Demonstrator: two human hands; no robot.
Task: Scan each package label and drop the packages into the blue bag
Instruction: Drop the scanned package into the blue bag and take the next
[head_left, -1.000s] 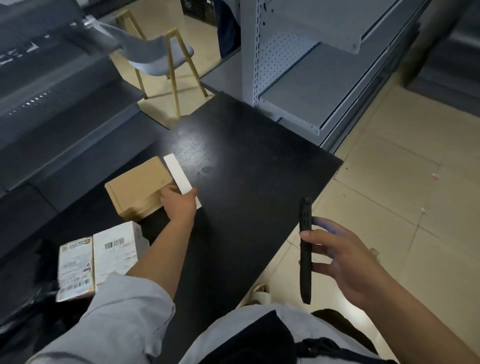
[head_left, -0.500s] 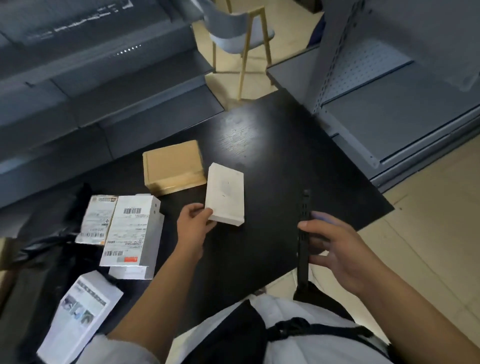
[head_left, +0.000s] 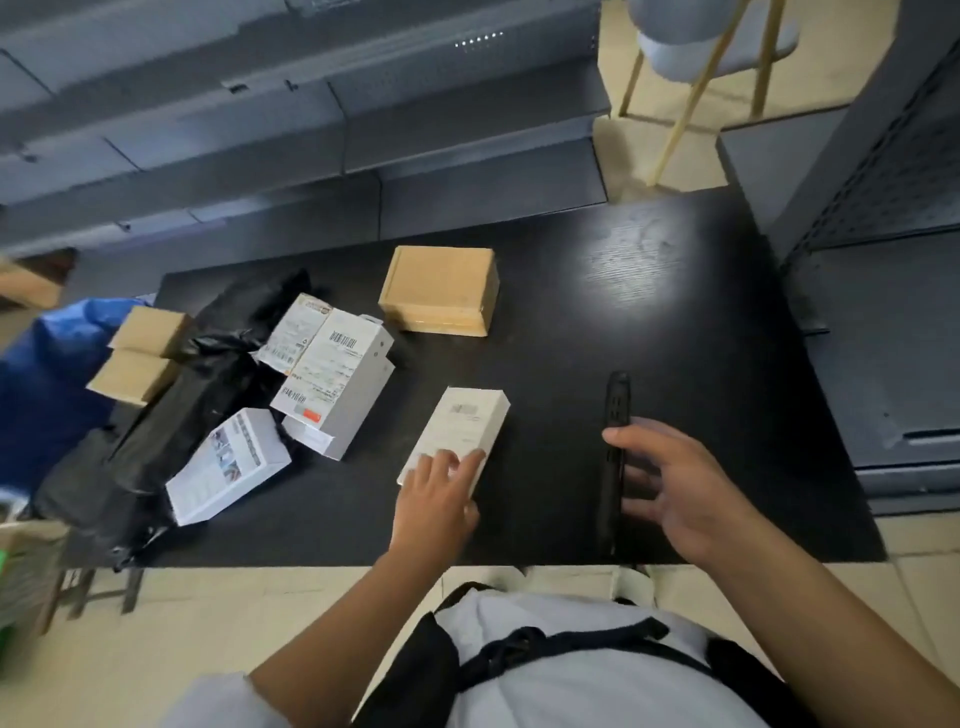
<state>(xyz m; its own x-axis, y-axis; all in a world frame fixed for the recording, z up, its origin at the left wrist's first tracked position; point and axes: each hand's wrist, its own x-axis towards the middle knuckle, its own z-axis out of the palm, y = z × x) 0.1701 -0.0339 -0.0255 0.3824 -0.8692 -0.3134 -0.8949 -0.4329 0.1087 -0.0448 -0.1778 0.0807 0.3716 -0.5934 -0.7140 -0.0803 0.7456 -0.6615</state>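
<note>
Left hand (head_left: 436, 488) rests straight fingers (head_left: 470, 462) on the white box's (head_left: 460, 428) near end, its long axis running away, while the right hand (head_left: 675, 483) grips the scanner (head_left: 615, 415) just beside.

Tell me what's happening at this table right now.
A person is working through packages on a black table. The left hand holds a white box flat on the table, label up, fingers on its near end. The right hand grips a black handheld scanner beside it. More packages lie at left, near the blue bag.
</note>
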